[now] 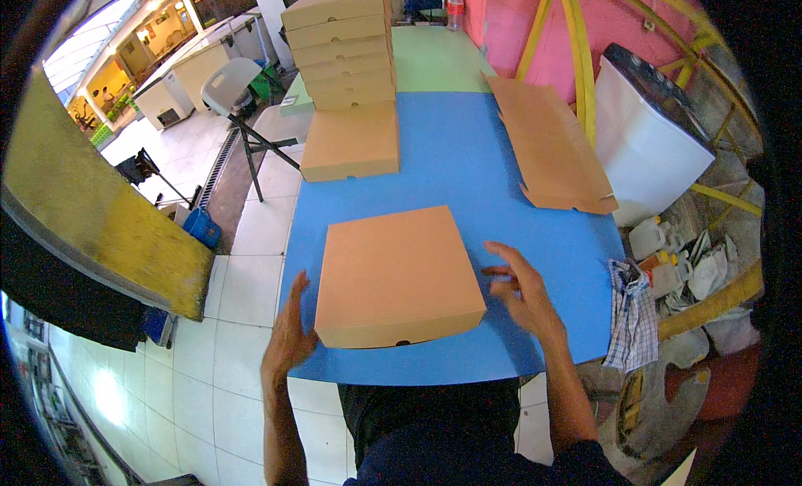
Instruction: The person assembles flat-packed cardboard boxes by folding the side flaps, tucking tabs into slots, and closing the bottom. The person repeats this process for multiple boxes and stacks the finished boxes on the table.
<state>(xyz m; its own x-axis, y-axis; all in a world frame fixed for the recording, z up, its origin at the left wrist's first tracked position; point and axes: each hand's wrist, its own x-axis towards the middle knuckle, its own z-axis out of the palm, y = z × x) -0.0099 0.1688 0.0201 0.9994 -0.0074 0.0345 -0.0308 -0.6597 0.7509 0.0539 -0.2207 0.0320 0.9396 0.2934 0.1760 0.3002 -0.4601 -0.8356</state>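
A closed brown cardboard box (397, 273), flat and square like a pizza box, lies on the blue tabletop (451, 144) in front of me. At its left side is my left hand (290, 331), fingers stretched upward, the thumb side close to the box's near corner; whether it touches I cannot tell. My right hand (525, 294) hovers off the box's right side with its fingers apart and nothing in them. A small dark notch shows in the middle of the box's front edge.
Several similar boxes (347, 60) are stacked at the far left of the table. Flat unfolded cardboard (555, 144) lies along the right edge. A checked cloth (632, 315) hangs at the near right corner. Beyond stand a white bin (643, 135), plastic jugs (656, 240) and a folding chair (230, 85).
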